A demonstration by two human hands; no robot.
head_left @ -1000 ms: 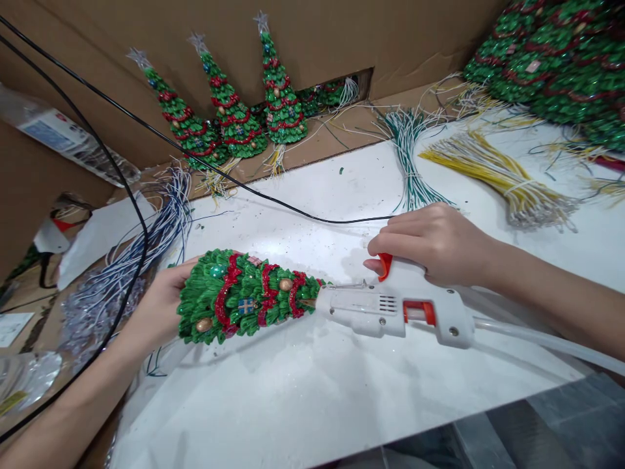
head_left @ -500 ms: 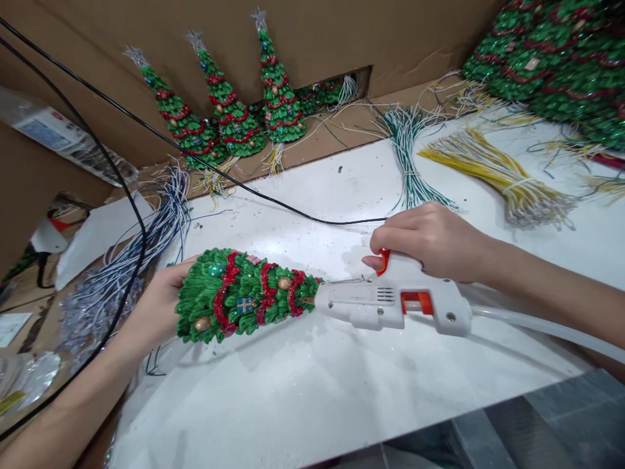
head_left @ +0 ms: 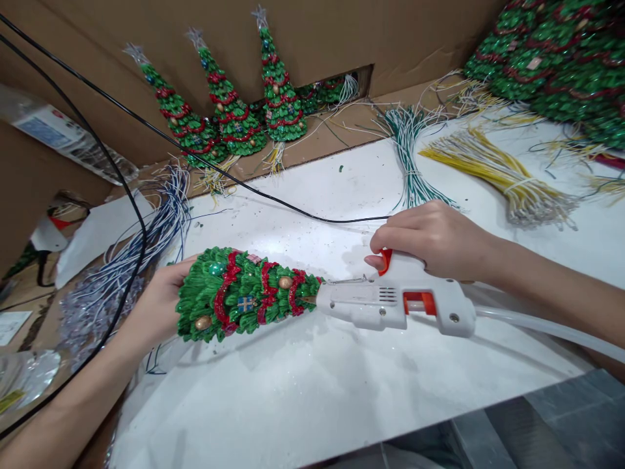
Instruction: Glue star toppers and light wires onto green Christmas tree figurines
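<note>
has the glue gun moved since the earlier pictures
Yes, slightly: the rear of the glue gun has shifted up the picture, toward the green-and-white wire bundle, which lies in place.

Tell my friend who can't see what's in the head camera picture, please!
A left hand holds a decorated green Christmas tree sideways while the right hand holds a white glue gun with its nozzle at the tree's narrow end. Behind, three star-topped trees stand before a cardboard wall, with a green wire bundle and a yellow wire bundle to their right.

No readable text; marks on bottle label [head_left: 49, 127] too blurred to make out.
</note>
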